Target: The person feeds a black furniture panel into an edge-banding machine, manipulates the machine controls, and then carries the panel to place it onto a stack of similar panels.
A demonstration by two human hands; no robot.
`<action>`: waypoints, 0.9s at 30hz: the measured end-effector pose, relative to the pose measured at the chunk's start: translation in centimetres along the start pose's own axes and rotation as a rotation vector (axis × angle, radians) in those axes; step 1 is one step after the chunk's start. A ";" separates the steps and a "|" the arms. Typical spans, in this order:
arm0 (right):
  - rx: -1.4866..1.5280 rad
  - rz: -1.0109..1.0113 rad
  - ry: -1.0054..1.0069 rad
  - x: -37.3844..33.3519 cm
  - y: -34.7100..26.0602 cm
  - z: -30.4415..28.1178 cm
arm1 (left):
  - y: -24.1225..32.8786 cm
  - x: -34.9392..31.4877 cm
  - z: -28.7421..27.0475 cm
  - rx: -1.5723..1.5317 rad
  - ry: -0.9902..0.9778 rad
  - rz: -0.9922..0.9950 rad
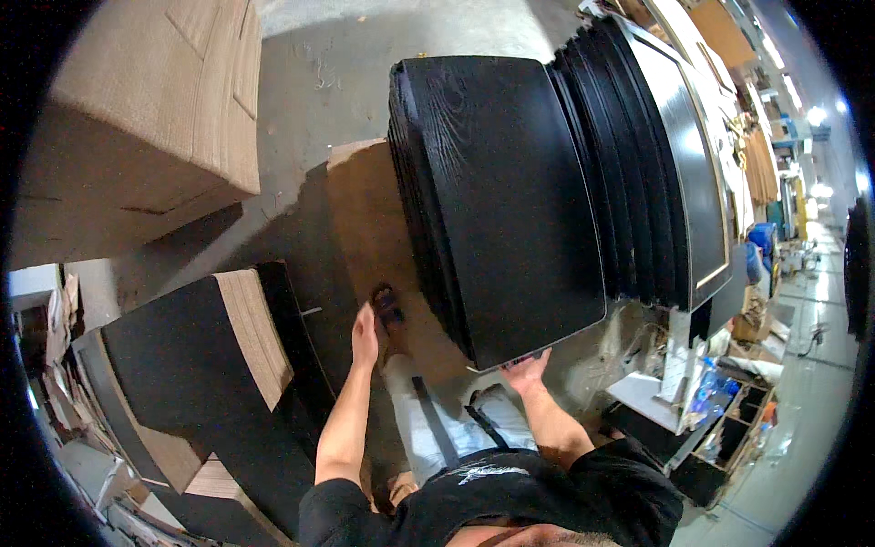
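A stack of black wood-grain panels [510,201] stands in front of me, its broad top panel facing up. My right hand [526,369] is at the near edge of this stack, its fingers against the panel's rim and partly hidden there. To the left of the stack, my left hand [365,335] hangs in the air with nothing in it. Its fingers are stretched out, seen edge-on, and apart from the panels.
More black panels [629,164] stand in a row to the right, with a framed one at the end. A wood-grain cabinet [155,118] is at the far left. Black and wood-grain boards [182,365] lie at my left. Brown cardboard [360,196] lies on the floor. A divided box [734,424] holds bottles.
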State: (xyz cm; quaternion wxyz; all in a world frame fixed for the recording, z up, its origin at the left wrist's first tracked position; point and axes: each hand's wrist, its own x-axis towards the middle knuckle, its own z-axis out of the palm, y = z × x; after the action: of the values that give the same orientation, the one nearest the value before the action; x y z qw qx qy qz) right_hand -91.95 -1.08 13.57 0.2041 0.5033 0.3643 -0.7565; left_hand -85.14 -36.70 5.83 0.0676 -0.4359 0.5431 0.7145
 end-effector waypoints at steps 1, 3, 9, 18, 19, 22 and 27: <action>-0.056 0.026 0.039 0.9 0.3 -1.8 | -3.2 -2.2 -1.2 -0.019 0.008 -0.110; -0.245 0.074 -0.024 3.3 1.6 -6.7 | -9.0 -6.5 -2.8 -0.122 0.219 -0.199; -1.197 -0.078 -0.302 9.2 2.3 -23.6 | -24.0 -17.0 -3.3 0.173 0.339 -0.100; -1.049 -0.016 0.018 3.6 -6.6 -56.2 | -40.3 -40.5 6.7 0.335 0.200 -0.208; -1.068 -0.009 0.046 3.7 -6.4 -58.4 | -43.3 -42.0 6.0 0.271 0.226 -0.223; -1.296 -0.114 0.022 4.6 -6.3 -65.3 | -48.0 -46.2 6.7 0.317 0.240 -0.286; -1.914 -0.600 -0.345 8.5 -4.7 -64.1 | -54.7 -49.2 6.7 0.021 0.309 -0.250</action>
State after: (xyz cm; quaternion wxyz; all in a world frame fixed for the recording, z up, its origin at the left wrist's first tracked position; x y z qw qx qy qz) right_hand -59.35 51.03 -7.17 0.3727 -0.0992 0.8936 -0.2297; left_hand -27.61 9.38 1.07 0.0763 -0.6036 0.4959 0.6196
